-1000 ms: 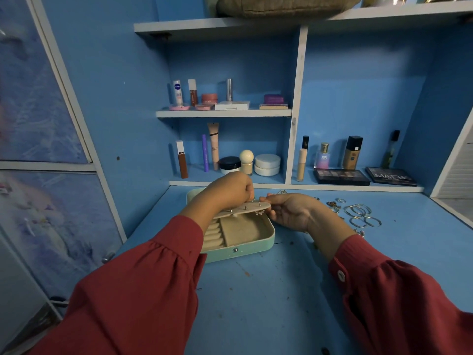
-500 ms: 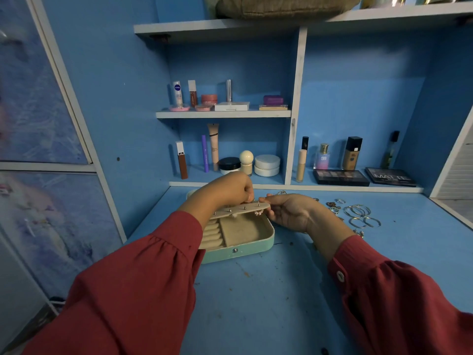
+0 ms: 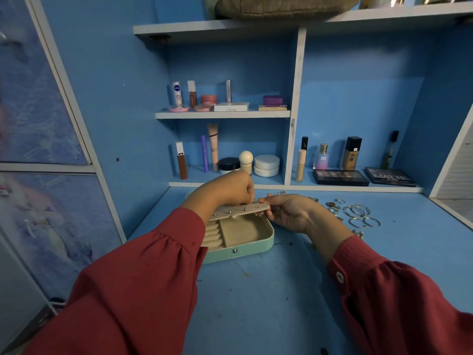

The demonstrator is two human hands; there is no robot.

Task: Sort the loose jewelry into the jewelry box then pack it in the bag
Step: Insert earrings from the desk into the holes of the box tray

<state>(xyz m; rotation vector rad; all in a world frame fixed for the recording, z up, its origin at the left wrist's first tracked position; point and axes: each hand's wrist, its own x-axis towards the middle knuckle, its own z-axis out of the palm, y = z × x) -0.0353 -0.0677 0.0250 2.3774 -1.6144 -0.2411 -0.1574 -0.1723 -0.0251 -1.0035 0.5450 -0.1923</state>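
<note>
A mint-green jewelry box lies open on the blue desk, its beige lining and ring rolls showing. Over it a beige earring panel is held level, with several small studs poking up from it and a gold earring hanging under its right end. My right hand pinches the panel's right end. My left hand is curled above the panel, fingertips pinched at a stud near its right end. Loose jewelry, silver hoops and small rings, lies on the desk to the right.
Cosmetics stand on the shelves behind: tubes, jars, a perfume bottle and two dark palettes. A brown bag sits on the top shelf. A patterned cabinet door closes off the left side.
Both hands have stayed at the panel over the box. My left fingertips shifted slightly along the studs; the panel has hardly moved.
</note>
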